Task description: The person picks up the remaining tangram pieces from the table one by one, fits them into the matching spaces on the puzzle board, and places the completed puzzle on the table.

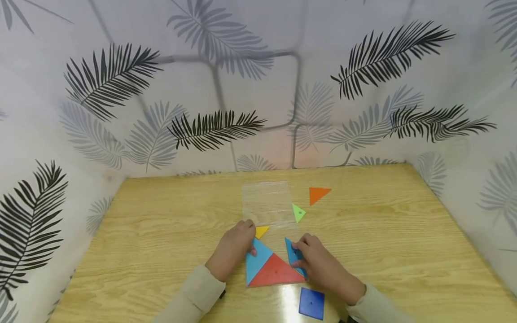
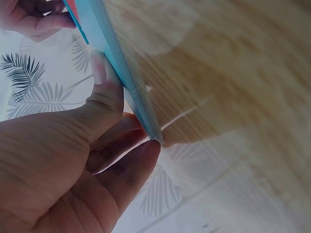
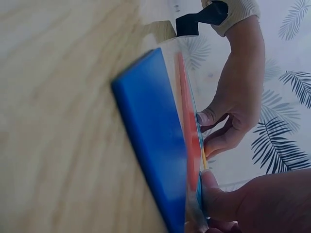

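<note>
A clear plastic tray [image 1: 284,233] lies on the table with a light blue triangle [image 1: 258,260] and a red triangle [image 1: 276,272] side by side in it. My left hand [image 1: 234,249] holds the tray's left edge, its thumb on the light blue triangle. Beside those fingers a yellow piece [image 1: 261,231] shows in part. At the tray's right side, my right hand [image 1: 321,264] pinches a blue parallelogram tile [image 1: 291,253], which is partly covered by the fingers. The right wrist view shows that hand low in the frame.
A dark blue square [image 1: 311,303] lies nearer me, below the right hand. Beyond the tray is a clear square lid [image 1: 266,204]. A green triangle [image 1: 299,213] and an orange triangle [image 1: 318,195] lie right of it. Leaf-patterned sheeting [image 1: 262,148] surrounds the wooden table [image 1: 169,211].
</note>
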`<state>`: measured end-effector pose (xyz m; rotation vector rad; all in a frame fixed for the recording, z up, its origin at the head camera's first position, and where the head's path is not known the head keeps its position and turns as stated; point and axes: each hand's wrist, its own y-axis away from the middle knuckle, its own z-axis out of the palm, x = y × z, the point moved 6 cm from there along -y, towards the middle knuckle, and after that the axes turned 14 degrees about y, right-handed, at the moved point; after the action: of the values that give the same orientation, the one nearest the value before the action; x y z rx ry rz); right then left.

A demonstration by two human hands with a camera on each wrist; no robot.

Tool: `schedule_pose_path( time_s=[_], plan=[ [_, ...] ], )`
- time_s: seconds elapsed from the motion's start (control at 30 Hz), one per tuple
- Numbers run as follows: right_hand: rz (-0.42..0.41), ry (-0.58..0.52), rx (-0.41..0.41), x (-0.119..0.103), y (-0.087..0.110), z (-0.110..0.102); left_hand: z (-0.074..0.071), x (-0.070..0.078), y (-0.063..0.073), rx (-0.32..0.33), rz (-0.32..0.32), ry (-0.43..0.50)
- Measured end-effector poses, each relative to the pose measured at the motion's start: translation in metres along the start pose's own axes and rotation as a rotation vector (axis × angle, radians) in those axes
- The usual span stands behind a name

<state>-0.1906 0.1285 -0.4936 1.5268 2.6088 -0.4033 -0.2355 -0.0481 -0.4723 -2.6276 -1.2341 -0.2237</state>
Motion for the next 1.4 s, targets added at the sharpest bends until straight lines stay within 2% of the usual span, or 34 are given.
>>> schedule_pose_path(
  time_s=[0.17,0.37,0.5,0.63,0.8,1.0,1.23,1.3,1.4],
  plan=[
    [-0.006,0.002,0.01,-0.002,0.001,-0.002,-0.001,0.0,-0.001,0.004,0.0,0.0],
    [0.004,-0.007,-0.013,0.0,0.002,-0.001,0.0,-0.001,-0.001,-0.02,-0.019,0.014],
    [0.001,-0.005,-0.024,0.001,0.004,0.0,-0.001,-0.001,-0.002,-0.015,-0.014,0.007],
    [-0.042,-0.01,-0.032,0.001,0.009,-0.003,-0.001,-0.001,-0.002,-0.011,-0.004,0.016],
    [-0.081,-0.09,-0.071,-0.001,0.019,-0.01,0.001,-0.003,-0.002,-0.035,-0.026,0.026],
    [0.01,-0.137,-0.221,-0.001,0.035,-0.012,0.0,-0.002,-0.002,-0.032,-0.02,0.017],
    [0.055,-0.22,-0.418,-0.006,0.059,-0.013,-0.001,-0.001,0.0,-0.017,-0.005,0.002],
    [0.084,-0.217,-0.476,-0.007,0.063,-0.011,-0.003,0.0,0.0,-0.015,0.0,0.007],
    [0.084,-0.184,-0.506,-0.011,0.067,-0.008,-0.003,0.0,0.001,-0.022,-0.004,0.014]
  ],
)
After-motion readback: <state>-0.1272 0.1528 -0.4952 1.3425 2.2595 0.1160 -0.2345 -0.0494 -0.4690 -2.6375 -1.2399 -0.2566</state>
